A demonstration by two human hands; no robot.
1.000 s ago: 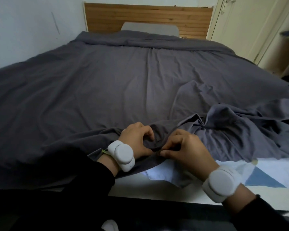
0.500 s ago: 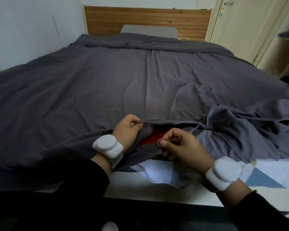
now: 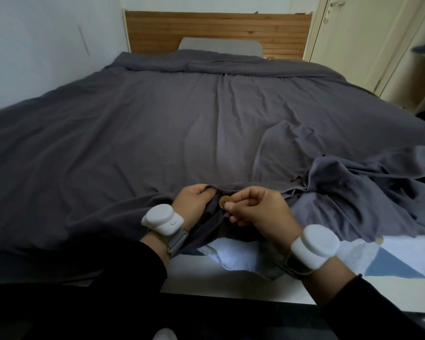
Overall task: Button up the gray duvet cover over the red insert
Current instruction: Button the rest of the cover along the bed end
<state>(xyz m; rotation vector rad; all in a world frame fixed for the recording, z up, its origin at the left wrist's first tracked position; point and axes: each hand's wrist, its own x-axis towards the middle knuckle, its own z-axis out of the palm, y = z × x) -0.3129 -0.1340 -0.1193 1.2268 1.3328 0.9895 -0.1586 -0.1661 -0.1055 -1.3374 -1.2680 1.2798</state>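
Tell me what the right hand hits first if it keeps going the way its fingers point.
The right hand points left, pinching the button. Going straight on, it would likely meet the duvet cover fold first, then the left hand gripping it; depth is unclear.

Gray duvet cover [image 3: 182, 133]: matt woven cloth, soft, creased, filling most of frame. Button [image 3: 224, 200], lower centre: small round disc, brownish, dull sheen, wood or plastic unclear. Headboard [image 3: 219, 30], top centre: horizontal wood slats, warm matt grain. Pillow [image 3: 220, 46] against it: smooth gray cloth. Wrist devices [image 3: 163, 219], lower centre: smooth white plastic, slight gloss, fabric straps. Sleeves [image 3: 123, 285], bottom: black matt cloth. Wardrobe door [image 3: 349, 40], upper right: cream, smooth painted finish.
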